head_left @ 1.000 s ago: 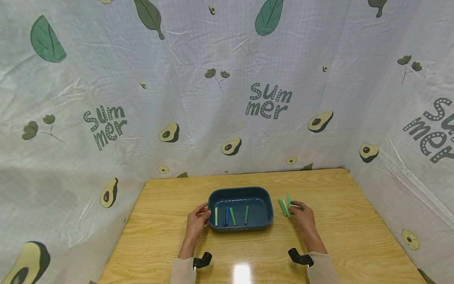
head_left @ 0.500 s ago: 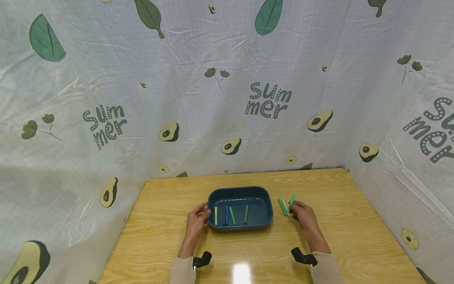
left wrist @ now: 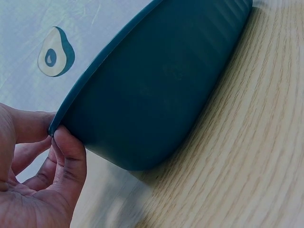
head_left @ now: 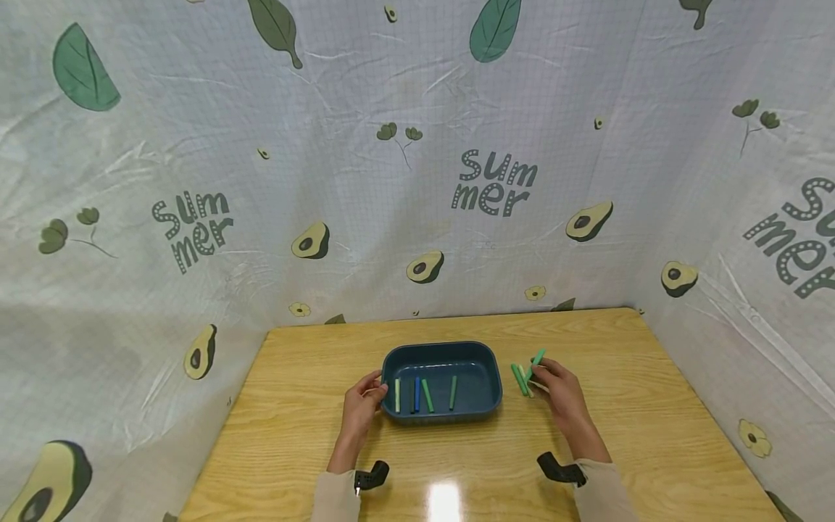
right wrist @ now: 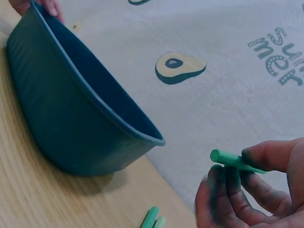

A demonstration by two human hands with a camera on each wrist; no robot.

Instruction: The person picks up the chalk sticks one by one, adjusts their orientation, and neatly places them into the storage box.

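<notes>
My left hand (head_left: 361, 409) pinches the left rim of a dark blue plastic tray (head_left: 443, 420), thumb on one side and fingertips on the other in the left wrist view. Inside lie several chalk sticks: a pale one (head_left: 397, 396), a blue one (head_left: 417, 395), a dark one beside it, and two green ones. Right of the tray, my right hand (head_left: 566, 399) holds a green chalk stick (right wrist: 228, 158) between thumb and fingers, tilted above the table. Dark green stains mark its fingertips. Below it a green chalk stick (head_left: 518, 380) and a pale green one (right wrist: 159, 222) lie side by side.
The tray stands on a light wooden table (head_left: 293, 435). Behind it and at both sides hangs a white sheet (head_left: 365, 217) printed with avocados and lettering. Black camera mounts (head_left: 372, 476) sit on both wrists.
The right hand has lifted the green chalk stick off the small group right of the tray, tilting it and moving it slightly up. The left hand keeps its grip on the tray rim.
</notes>
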